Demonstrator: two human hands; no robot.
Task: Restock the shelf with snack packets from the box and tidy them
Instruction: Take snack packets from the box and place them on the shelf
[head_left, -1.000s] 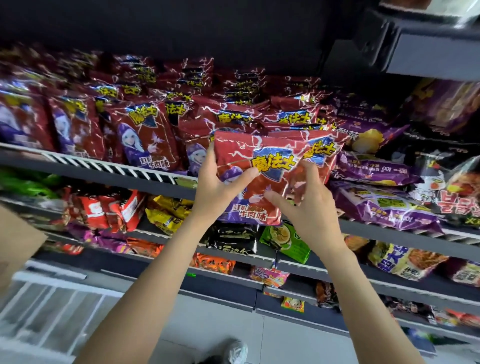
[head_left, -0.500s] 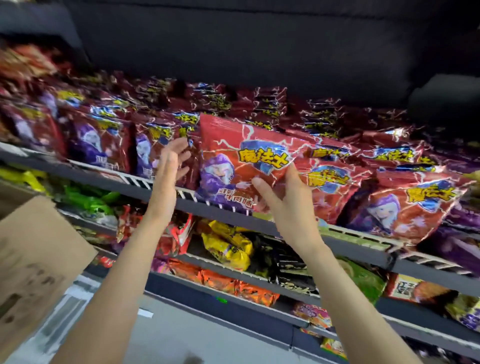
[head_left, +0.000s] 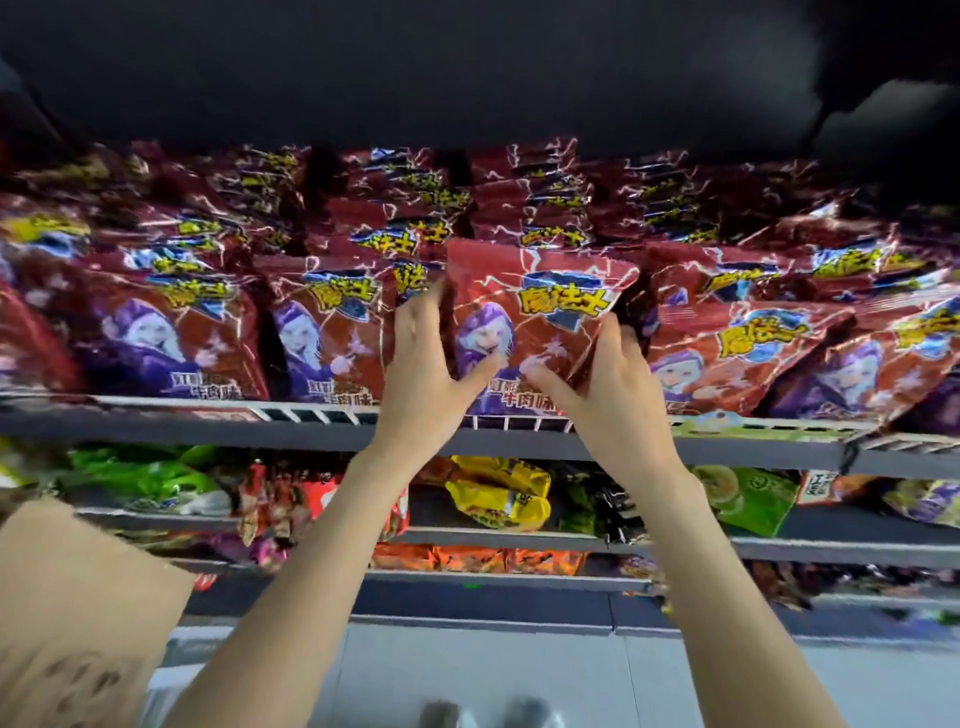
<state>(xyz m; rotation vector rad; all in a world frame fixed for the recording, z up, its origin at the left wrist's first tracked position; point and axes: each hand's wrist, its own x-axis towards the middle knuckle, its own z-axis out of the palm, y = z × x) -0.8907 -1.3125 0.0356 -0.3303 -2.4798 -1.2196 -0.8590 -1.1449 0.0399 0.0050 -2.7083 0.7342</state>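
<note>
Now the packet (head_left: 535, 332) stands upright at the front of the shelf (head_left: 322, 431), between my two hands, its lower edge down at the white wire rail (head_left: 311, 414). A second ago I held it in the air in front of the stock, tilted and clear of the rail; half a second ago only my right hand carried it while the left reached away to the row on the left. Both hands have since come together on it.

My left hand (head_left: 426, 364) holds its left edge, thumb across the lower front, fingers running up that edge and partly behind it. My right hand (head_left: 608, 384) grips the right edge likewise, thumb on the front near the printed text, fingers curled behind. The thumbs nearly meet; the hands stay apart by the packet's width.

Finding: the packet is in its slot, in line with the matching red packets (head_left: 322, 338) beside my left hand and those (head_left: 753, 353) beside my right, which lean more to the right. In my judgement the placing is all but done and the grip is now squaring it up. Whether it stands unaided I cannot tell while I hold it.

Below my left forearm the box (head_left: 78, 597) flap shows; its contents are out of view, so the remaining stock is unknown. The leaning packets on my right look due for tidying.
</note>
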